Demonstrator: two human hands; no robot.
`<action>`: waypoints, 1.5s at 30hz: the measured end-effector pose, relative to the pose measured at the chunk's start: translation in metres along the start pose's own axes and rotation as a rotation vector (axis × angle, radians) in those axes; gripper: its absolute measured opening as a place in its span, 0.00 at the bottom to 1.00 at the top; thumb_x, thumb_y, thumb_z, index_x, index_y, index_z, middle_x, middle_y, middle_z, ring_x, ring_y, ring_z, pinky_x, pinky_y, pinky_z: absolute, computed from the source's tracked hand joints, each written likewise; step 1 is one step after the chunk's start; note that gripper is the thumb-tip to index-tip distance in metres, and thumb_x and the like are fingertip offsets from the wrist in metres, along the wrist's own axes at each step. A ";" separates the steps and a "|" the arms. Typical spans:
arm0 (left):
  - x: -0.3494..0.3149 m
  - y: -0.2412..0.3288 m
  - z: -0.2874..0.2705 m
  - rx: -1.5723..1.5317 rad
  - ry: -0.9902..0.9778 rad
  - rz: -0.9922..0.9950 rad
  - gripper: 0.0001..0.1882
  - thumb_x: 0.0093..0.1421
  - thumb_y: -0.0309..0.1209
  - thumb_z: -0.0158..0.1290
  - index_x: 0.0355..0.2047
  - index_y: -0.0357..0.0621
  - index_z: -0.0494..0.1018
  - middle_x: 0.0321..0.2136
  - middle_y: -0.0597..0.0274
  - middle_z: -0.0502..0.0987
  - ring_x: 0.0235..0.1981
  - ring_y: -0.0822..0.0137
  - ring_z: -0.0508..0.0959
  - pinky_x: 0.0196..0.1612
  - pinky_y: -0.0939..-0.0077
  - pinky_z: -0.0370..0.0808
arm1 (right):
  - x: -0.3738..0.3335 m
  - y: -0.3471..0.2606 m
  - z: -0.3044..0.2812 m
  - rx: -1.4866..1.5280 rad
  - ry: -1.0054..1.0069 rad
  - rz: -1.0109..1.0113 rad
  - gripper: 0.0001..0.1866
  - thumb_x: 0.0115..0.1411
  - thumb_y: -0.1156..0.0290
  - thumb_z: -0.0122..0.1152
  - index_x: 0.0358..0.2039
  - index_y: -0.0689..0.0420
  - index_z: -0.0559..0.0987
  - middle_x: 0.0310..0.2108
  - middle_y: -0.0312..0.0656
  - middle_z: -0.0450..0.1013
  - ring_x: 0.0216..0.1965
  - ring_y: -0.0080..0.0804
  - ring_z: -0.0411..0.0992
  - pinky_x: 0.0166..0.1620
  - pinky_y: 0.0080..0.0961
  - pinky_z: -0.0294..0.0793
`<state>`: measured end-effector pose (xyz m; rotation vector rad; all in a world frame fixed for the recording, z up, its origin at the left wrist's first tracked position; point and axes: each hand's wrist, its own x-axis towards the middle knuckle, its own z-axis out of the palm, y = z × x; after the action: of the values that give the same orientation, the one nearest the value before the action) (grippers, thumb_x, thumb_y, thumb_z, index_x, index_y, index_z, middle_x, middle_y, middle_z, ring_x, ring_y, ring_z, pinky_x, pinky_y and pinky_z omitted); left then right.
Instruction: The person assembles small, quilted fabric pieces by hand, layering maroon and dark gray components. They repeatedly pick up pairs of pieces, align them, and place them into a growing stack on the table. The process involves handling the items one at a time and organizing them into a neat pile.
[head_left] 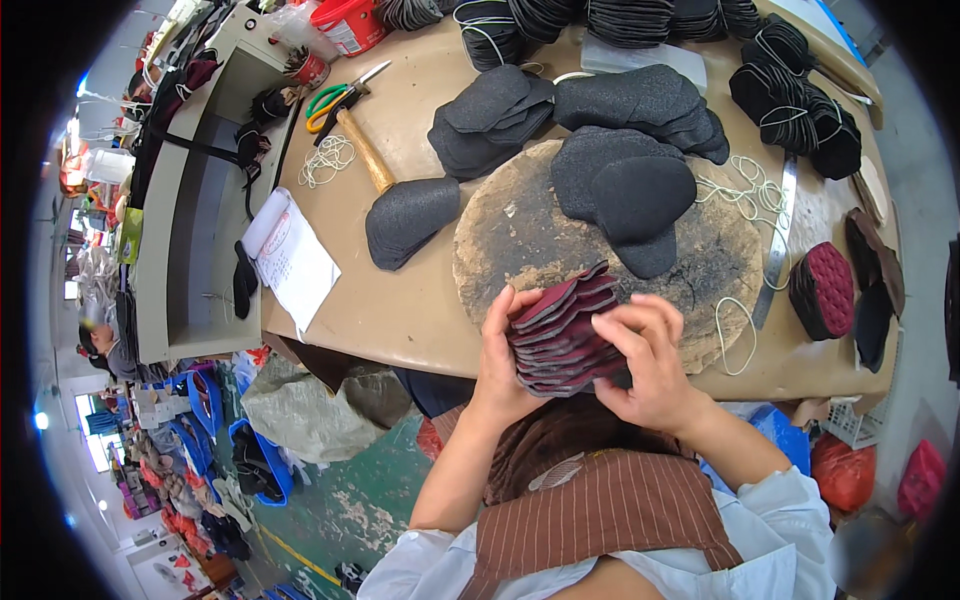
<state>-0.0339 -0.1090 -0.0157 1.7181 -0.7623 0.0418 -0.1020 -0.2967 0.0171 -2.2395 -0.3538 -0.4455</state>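
Observation:
Just over the near edge of the table I hold a stack of maroon padded fabric pieces [563, 338] with grey edges. My left hand [497, 362] is wrapped round its left side, the thumb at the upper edge. On the other side, the bent fingers and thumb of my right hand [648, 362] close on the stack's right edge. The layers fan slightly apart in wavy rows. Beyond my hands lies a round, worn wooden block [505, 235], with black foam pieces [640, 200] overlapping on it.
More black pieces [410, 218] lie left of the block, by a wooden-handled hammer [365, 150] and scissors [335, 105]. A paper sheet [292, 260] rests near the left edge. To the right are a metal ruler [778, 240], loose string [750, 190] and a maroon quilted stack [823, 290].

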 end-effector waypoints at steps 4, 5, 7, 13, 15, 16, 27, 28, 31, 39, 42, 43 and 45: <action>0.005 0.006 -0.003 0.037 0.007 0.003 0.63 0.37 0.24 0.72 0.66 0.42 0.40 0.52 0.46 0.64 0.51 0.57 0.70 0.53 0.65 0.70 | 0.037 -0.009 -0.012 -0.042 -0.040 0.012 0.47 0.39 0.71 0.70 0.61 0.60 0.59 0.56 0.51 0.60 0.60 0.55 0.55 0.61 0.49 0.52; 0.007 0.006 -0.003 0.032 0.006 -0.009 0.62 0.37 0.24 0.72 0.66 0.42 0.40 0.52 0.47 0.64 0.50 0.57 0.71 0.53 0.65 0.70 | 0.044 -0.004 -0.013 -0.009 -0.101 -0.009 0.48 0.40 0.70 0.71 0.62 0.61 0.58 0.56 0.51 0.59 0.60 0.56 0.55 0.62 0.50 0.51; 0.010 0.011 -0.004 0.038 0.008 -0.055 0.62 0.37 0.22 0.71 0.65 0.41 0.40 0.51 0.48 0.64 0.49 0.58 0.71 0.52 0.65 0.71 | 0.055 -0.003 -0.015 -0.039 -0.149 -0.077 0.49 0.39 0.65 0.73 0.62 0.60 0.59 0.53 0.51 0.61 0.58 0.53 0.58 0.60 0.49 0.54; 0.016 0.011 -0.009 0.146 -0.016 -0.057 0.55 0.36 0.22 0.71 0.61 0.39 0.49 0.48 0.52 0.66 0.48 0.56 0.71 0.53 0.64 0.70 | 0.058 0.000 -0.009 -0.040 -0.137 -0.182 0.45 0.34 0.66 0.74 0.57 0.55 0.66 0.43 0.45 0.67 0.47 0.45 0.67 0.51 0.41 0.64; 0.012 0.015 -0.009 0.192 0.004 0.003 0.48 0.37 0.22 0.70 0.57 0.39 0.55 0.46 0.50 0.67 0.47 0.54 0.72 0.52 0.63 0.69 | 0.056 0.002 -0.004 -0.010 -0.101 -0.189 0.41 0.35 0.65 0.73 0.54 0.54 0.68 0.39 0.43 0.69 0.42 0.44 0.69 0.46 0.38 0.67; 0.014 0.021 -0.010 0.190 0.023 0.072 0.45 0.37 0.22 0.70 0.55 0.38 0.57 0.45 0.49 0.68 0.46 0.52 0.72 0.51 0.63 0.70 | 0.057 -0.001 -0.005 -0.003 -0.075 -0.213 0.40 0.36 0.65 0.73 0.53 0.54 0.68 0.39 0.43 0.69 0.41 0.45 0.69 0.45 0.38 0.67; 0.005 0.063 -0.008 -0.432 0.015 -0.520 0.35 0.42 0.20 0.68 0.49 0.36 0.61 0.45 0.56 0.73 0.45 0.66 0.75 0.51 0.69 0.72 | 0.041 0.000 -0.078 0.000 0.030 -0.031 0.33 0.47 0.59 0.71 0.51 0.60 0.70 0.44 0.47 0.72 0.43 0.46 0.72 0.48 0.32 0.70; 0.005 0.060 -0.012 -0.478 0.017 -0.566 0.34 0.43 0.19 0.67 0.50 0.36 0.61 0.45 0.56 0.73 0.46 0.66 0.75 0.51 0.69 0.72 | 0.031 0.018 -0.098 -0.107 0.200 0.152 0.31 0.48 0.60 0.71 0.50 0.60 0.71 0.43 0.47 0.72 0.43 0.44 0.72 0.48 0.32 0.71; 0.006 0.045 -0.025 -0.654 0.021 -0.679 0.32 0.47 0.19 0.63 0.52 0.34 0.63 0.45 0.55 0.75 0.46 0.66 0.76 0.52 0.69 0.72 | -0.020 0.077 -0.183 -0.349 0.638 0.718 0.27 0.53 0.61 0.66 0.50 0.62 0.72 0.44 0.49 0.73 0.46 0.38 0.73 0.49 0.32 0.71; 0.020 0.051 -0.025 -0.572 -0.017 -0.738 0.31 0.49 0.26 0.65 0.51 0.32 0.63 0.45 0.54 0.75 0.46 0.66 0.75 0.51 0.68 0.72 | -0.056 0.094 -0.228 0.124 0.042 1.192 0.38 0.48 0.56 0.72 0.51 0.70 0.70 0.44 0.47 0.72 0.43 0.29 0.72 0.48 0.24 0.70; 0.021 0.045 -0.021 -0.536 -0.036 -0.723 0.31 0.50 0.27 0.65 0.51 0.31 0.63 0.45 0.53 0.74 0.46 0.66 0.75 0.52 0.69 0.72 | -0.064 0.097 -0.215 0.105 0.112 1.077 0.39 0.43 0.58 0.76 0.50 0.69 0.68 0.42 0.49 0.73 0.43 0.32 0.72 0.48 0.26 0.70; 0.022 0.041 -0.020 -0.539 -0.041 -0.722 0.31 0.50 0.26 0.64 0.51 0.31 0.63 0.45 0.53 0.74 0.46 0.66 0.75 0.52 0.70 0.72 | -0.067 0.094 -0.209 0.056 0.146 1.025 0.39 0.43 0.59 0.76 0.49 0.69 0.68 0.43 0.50 0.72 0.43 0.32 0.71 0.49 0.26 0.70; 0.023 0.040 -0.022 -0.511 -0.039 -0.697 0.32 0.52 0.27 0.64 0.52 0.30 0.61 0.46 0.52 0.73 0.47 0.67 0.74 0.52 0.72 0.71 | -0.063 0.084 -0.196 -0.006 0.143 0.992 0.40 0.42 0.63 0.76 0.50 0.68 0.65 0.45 0.50 0.71 0.46 0.34 0.70 0.51 0.26 0.69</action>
<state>-0.0285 -0.1038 0.0351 1.4043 -0.1405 -0.6143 -0.1649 -0.5067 0.0536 -2.0651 0.8099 -0.0589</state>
